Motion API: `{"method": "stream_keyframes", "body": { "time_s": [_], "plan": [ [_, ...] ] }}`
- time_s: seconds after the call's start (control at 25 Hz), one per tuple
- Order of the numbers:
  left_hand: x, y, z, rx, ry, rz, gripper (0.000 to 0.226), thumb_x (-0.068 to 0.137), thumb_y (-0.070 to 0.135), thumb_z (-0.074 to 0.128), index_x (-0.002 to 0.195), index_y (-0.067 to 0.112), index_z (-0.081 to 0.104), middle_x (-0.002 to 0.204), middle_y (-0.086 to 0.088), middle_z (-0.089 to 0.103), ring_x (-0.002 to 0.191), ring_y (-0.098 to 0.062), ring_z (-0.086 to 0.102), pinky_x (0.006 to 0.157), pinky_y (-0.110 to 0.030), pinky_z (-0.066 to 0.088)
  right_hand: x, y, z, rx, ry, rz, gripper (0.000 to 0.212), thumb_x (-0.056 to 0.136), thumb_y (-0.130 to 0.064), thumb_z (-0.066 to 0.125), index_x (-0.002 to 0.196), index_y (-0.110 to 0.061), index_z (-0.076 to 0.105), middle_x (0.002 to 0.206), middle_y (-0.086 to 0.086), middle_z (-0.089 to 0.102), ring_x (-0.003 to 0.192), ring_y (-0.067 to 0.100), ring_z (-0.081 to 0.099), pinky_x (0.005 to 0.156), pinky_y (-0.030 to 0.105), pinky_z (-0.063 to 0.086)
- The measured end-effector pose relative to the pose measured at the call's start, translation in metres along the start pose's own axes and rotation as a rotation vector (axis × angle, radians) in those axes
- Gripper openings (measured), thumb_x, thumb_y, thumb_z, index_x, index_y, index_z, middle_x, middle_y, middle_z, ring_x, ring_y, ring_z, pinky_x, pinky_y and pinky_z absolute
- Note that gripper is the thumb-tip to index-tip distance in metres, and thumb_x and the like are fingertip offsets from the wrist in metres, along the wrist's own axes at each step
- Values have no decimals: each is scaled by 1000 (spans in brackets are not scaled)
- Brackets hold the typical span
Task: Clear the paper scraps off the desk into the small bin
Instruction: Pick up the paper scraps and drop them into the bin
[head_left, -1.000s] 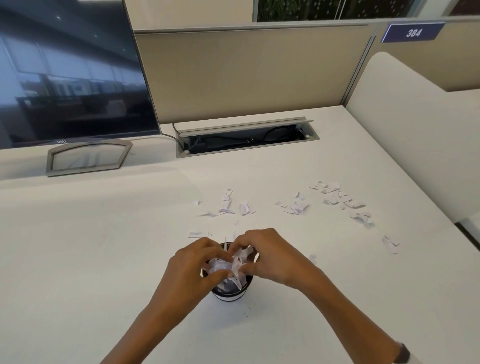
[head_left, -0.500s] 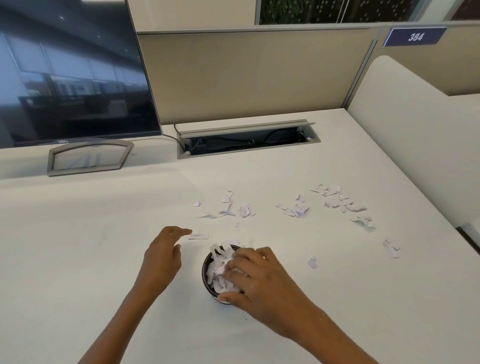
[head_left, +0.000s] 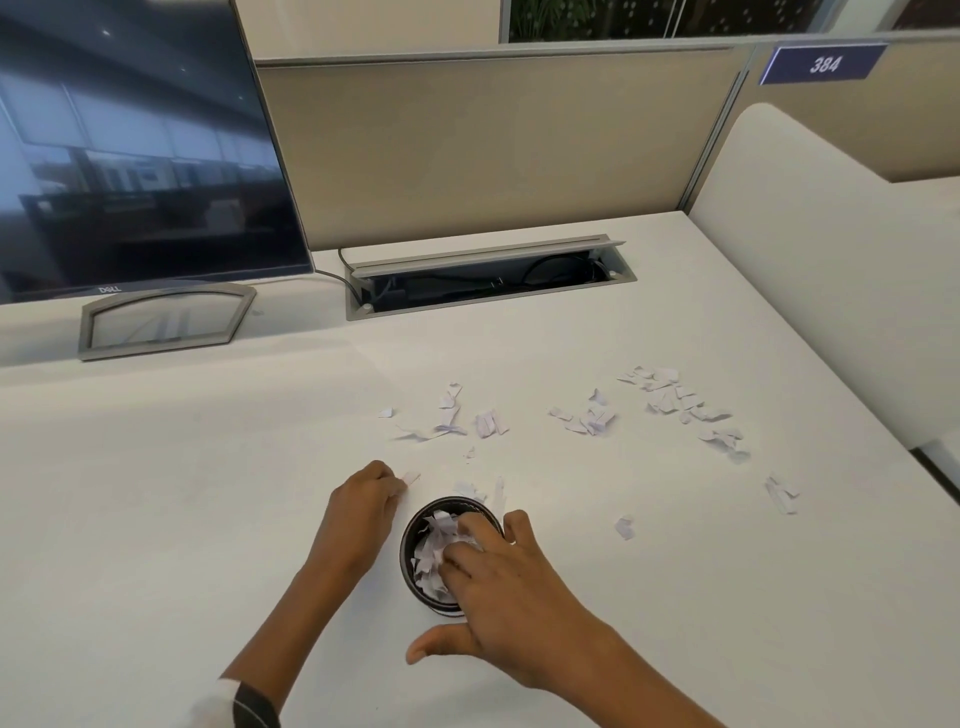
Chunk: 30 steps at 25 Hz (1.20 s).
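Fingers (head_left: 392, 483) of your left hand (head_left: 358, 512) are bunched at their tips on a small scrap (head_left: 410, 478) lying on the desk (head_left: 156, 493) just left of and beyond the bin, and it looks like a pinch closing on it (whether the scrap is off the surface yet, I cannot tell). Move right and there is the small bin (head_left: 451, 556), a dark round cup, near you at the middle of the desk, already heaped with white paper. Your right hand (head_left: 498, 592) lies flat over its right half, fingers straight and pressing the pile down, thumb splayed out toward you and holding nothing.

So the step in hand reads as two jobs at once: pack the load, and pick up the nearest stray. Two more bits (head_left: 475, 488) lie right at the bin's far rim. Beyond those, a loose cluster (head_left: 449, 418) sits in the middle of the desk, another (head_left: 589, 415) to its right, then a wider spread (head_left: 675, 400) far right, with a single piece (head_left: 625, 527) and a pair (head_left: 779, 493) off to the right.

Next, I judge, you need to lift that right palm clear so the left can drop its scrap in. The bin looks close to full, so firm packing will matter before the far clusters get swept in.
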<state>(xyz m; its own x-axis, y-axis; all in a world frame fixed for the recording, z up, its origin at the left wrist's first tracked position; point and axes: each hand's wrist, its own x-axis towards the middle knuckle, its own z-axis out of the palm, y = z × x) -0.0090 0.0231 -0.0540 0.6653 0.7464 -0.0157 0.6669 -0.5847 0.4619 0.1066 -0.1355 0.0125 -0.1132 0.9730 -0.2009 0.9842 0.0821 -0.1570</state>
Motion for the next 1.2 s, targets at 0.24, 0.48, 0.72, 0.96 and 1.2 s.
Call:
{"method": "stream_keyframes", "body": {
  "time_s": [0.24,0.48,0.72,0.96,1.2],
  "plan": [
    [24,10,16,-193,-147,67,22,84,29,60,106,27,61,105,3,53,89,-15,59,74,-31,49,-6,12,-21,583,239,45,58,83,-71,25,102,-32,63,115,-17,60,114,3,36,95,34,22],
    [52,17,36,19,-251,68,73,67,59,68,132,36,41,108,-1,38,100,-14,44,76,-30,44,18,73,-2,748,474,459,13,84,-15,66,94,-22,69,92,-5,59,83,13,60,75,25,44],
    [53,21,28,-64,-222,129,19,81,23,67,98,18,73,103,-11,63,91,-25,62,67,-23,32,42,81,45,606,170,501,35,83,-24,67,117,-22,60,100,-2,45,97,19,54,85,29,45],
    [34,18,12,-146,-75,58,11,80,12,67,87,9,74,92,-6,71,74,-17,58,63,-23,31,44,81,57,471,223,470,18,88,-17,55,105,-14,63,106,3,56,95,20,56,80,31,45],
    [3,29,-34,-547,176,-119,16,73,2,73,77,18,76,79,5,73,70,-11,69,71,-17,53,25,78,39,767,391,592,16,78,-8,67,80,-23,72,77,-8,70,65,4,58,65,15,44]
  ]
}}
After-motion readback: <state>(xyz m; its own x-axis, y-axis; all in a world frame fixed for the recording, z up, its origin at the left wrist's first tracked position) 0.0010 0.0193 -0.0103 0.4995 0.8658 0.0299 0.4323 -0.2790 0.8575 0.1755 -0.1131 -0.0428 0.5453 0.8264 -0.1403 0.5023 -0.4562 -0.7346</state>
